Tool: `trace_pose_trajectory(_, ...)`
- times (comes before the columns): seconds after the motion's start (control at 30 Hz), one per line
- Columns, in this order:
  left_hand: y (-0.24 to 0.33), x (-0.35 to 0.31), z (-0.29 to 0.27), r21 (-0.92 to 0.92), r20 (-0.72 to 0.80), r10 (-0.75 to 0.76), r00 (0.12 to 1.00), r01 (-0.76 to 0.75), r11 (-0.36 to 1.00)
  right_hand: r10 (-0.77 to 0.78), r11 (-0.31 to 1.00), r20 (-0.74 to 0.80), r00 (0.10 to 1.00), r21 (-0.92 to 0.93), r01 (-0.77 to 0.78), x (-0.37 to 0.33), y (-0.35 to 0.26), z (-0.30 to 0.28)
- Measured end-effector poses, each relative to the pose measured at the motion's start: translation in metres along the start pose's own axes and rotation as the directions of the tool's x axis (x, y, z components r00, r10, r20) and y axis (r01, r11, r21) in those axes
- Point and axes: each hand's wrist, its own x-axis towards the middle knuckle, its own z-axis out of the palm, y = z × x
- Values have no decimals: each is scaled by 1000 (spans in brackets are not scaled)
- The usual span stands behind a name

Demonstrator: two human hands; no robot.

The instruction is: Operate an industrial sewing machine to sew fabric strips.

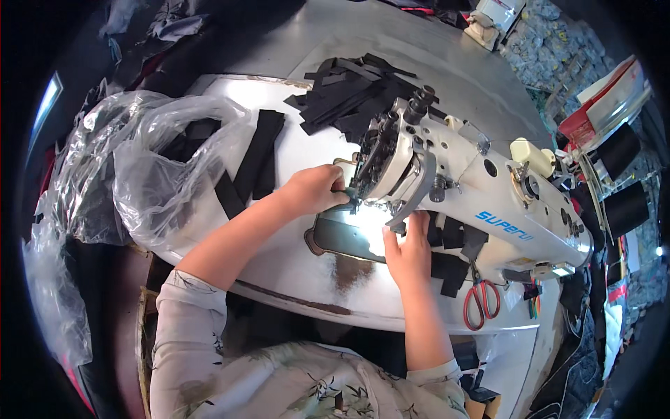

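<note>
A white sewing machine (453,164) stands on the pale table, its lamp lighting the needle area. My left hand (310,190) is closed at the left of the needle, thumb and fingers pinching the edge of a small dark fabric piece (343,204); most of that piece is hidden by the hand and machine head. To the right of the needle is my right hand (410,253), thumb apart from the outstretched fingers, beside a curved metal lever (423,183). Nothing shows in it; its fingertips are partly hidden beneath the machine arm.
Black fabric strips (349,94) lie piled behind the machine head. More black strips (259,150) lie beside a clear plastic bag (167,167) at the left. Short black pieces (450,269) and red-handled scissors (481,305) lie under the machine arm, near the front edge.
</note>
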Motion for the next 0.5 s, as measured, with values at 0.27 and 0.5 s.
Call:
trace_pose_trajectory(0.27, -45, 56, -11, -556, -407, -171, 897, -95, 826, -34, 999, 40, 999, -25, 35, -1, -6, 6)
trace_pose_trajectory(0.5, -40, -47, -77, 616, -477, -177, 861, 471, 632, -194, 978, -16, 981, -81, 192, -3, -4, 2)
